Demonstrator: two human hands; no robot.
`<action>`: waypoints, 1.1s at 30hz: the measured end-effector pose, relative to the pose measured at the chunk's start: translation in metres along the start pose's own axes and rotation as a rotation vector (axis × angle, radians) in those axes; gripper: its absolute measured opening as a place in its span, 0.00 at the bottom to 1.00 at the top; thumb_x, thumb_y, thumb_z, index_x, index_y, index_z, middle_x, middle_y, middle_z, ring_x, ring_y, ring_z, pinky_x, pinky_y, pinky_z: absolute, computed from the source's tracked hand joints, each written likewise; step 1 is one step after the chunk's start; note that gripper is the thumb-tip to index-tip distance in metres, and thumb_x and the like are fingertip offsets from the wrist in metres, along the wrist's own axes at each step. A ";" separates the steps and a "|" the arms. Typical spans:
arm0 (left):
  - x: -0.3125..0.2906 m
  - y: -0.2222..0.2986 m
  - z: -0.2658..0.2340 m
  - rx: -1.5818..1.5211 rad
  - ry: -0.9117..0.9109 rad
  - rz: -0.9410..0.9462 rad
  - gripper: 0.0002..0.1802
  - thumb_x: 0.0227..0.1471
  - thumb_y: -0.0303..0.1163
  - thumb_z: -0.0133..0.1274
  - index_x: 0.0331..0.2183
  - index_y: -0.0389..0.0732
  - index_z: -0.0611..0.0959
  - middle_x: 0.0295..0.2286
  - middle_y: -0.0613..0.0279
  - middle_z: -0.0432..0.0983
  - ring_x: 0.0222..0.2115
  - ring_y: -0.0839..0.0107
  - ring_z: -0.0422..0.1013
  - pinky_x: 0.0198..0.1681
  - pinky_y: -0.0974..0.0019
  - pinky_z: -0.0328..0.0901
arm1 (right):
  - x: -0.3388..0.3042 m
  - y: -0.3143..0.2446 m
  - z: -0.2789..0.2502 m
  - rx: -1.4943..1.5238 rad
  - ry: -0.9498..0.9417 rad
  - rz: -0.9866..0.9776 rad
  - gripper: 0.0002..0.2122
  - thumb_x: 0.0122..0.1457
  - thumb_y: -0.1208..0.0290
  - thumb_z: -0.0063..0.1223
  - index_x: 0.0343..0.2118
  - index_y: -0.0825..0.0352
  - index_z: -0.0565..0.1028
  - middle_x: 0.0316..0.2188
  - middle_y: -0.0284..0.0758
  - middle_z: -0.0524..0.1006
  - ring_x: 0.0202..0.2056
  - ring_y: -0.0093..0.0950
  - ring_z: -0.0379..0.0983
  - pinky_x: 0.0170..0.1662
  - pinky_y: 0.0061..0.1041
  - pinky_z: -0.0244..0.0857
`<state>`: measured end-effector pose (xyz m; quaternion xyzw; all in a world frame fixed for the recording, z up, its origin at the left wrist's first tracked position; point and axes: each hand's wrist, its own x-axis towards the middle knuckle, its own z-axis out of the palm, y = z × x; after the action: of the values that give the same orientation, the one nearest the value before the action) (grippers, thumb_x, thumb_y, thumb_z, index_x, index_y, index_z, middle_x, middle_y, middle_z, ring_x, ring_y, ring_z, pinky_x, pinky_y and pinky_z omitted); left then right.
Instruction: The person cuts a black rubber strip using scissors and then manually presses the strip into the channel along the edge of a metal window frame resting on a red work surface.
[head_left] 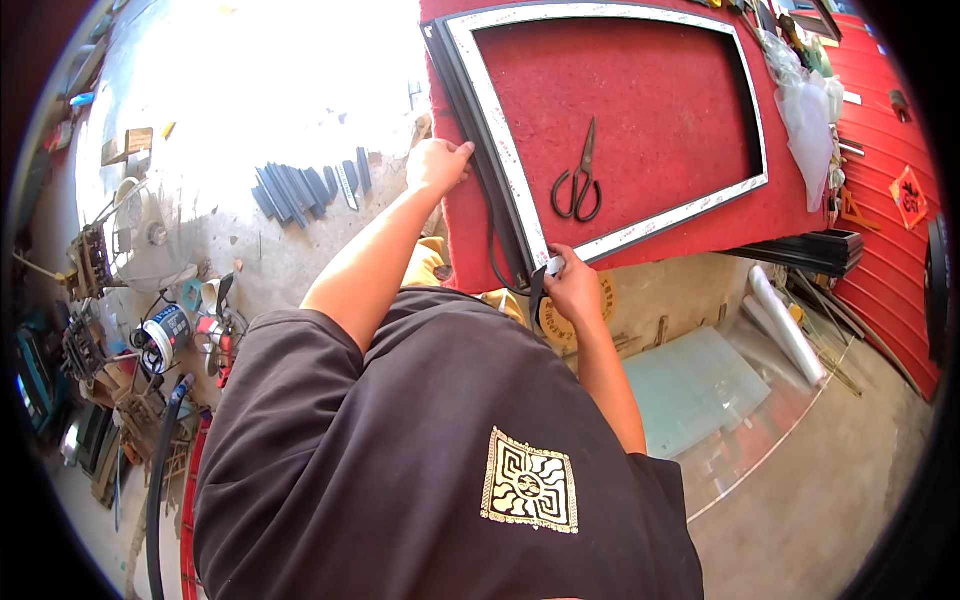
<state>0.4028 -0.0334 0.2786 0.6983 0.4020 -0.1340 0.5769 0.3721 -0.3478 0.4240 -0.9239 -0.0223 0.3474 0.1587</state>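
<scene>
A window frame (505,135), white-faced with dark outer sides, lies on a red cloth-covered table (640,85). My left hand (440,165) is at its left side, thumb and fingers pressed together against the dark edge; what they pinch is hidden. A thin black strip (492,235) bows out from that side and runs down to the near corner. There my right hand (573,287) closes around the strip's loose end and a small whitish piece (553,266). Black-handled scissors (578,190) rest on the cloth inside the frame, blades pointing away from me.
Dark strip offcuts (290,192) lie on the floor at left. Tools and a cable reel (165,335) clutter the far left. Plastic bags (805,125) hang at the table's right edge. Below right are dark profiles (815,252), a glass sheet (695,385) and white rolls (785,322).
</scene>
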 end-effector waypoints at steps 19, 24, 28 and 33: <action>-0.012 0.002 0.001 0.270 0.071 0.144 0.17 0.55 0.49 0.69 0.30 0.45 0.95 0.32 0.52 0.90 0.38 0.54 0.86 0.49 0.54 0.78 | -0.001 -0.005 -0.008 -0.024 -0.009 -0.026 0.31 0.54 0.58 0.78 0.62 0.58 0.81 0.32 0.42 0.87 0.39 0.42 0.86 0.46 0.41 0.77; -0.055 -0.003 0.007 0.332 -0.163 0.088 0.17 0.58 0.48 0.67 0.28 0.46 0.95 0.22 0.60 0.88 0.28 0.60 0.86 0.44 0.56 0.79 | -0.001 -0.003 -0.005 0.002 0.008 -0.037 0.32 0.54 0.58 0.78 0.62 0.58 0.81 0.30 0.41 0.86 0.37 0.42 0.86 0.44 0.41 0.77; -0.084 -0.015 0.023 0.275 -0.265 0.013 0.18 0.61 0.46 0.63 0.27 0.45 0.95 0.21 0.64 0.88 0.25 0.69 0.86 0.41 0.62 0.79 | -0.002 -0.002 -0.004 0.028 0.027 -0.051 0.32 0.53 0.58 0.78 0.62 0.58 0.81 0.29 0.41 0.86 0.36 0.42 0.86 0.43 0.41 0.77; -0.086 -0.026 0.035 0.186 -0.250 -0.025 0.19 0.64 0.46 0.62 0.30 0.43 0.95 0.23 0.64 0.89 0.25 0.71 0.86 0.40 0.64 0.79 | -0.001 0.004 -0.001 0.063 0.054 -0.084 0.32 0.53 0.62 0.78 0.63 0.61 0.81 0.25 0.39 0.81 0.29 0.35 0.81 0.39 0.37 0.75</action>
<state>0.3386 -0.1003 0.3061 0.7215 0.3215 -0.2636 0.5537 0.3713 -0.3518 0.4243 -0.9257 -0.0459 0.3160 0.2028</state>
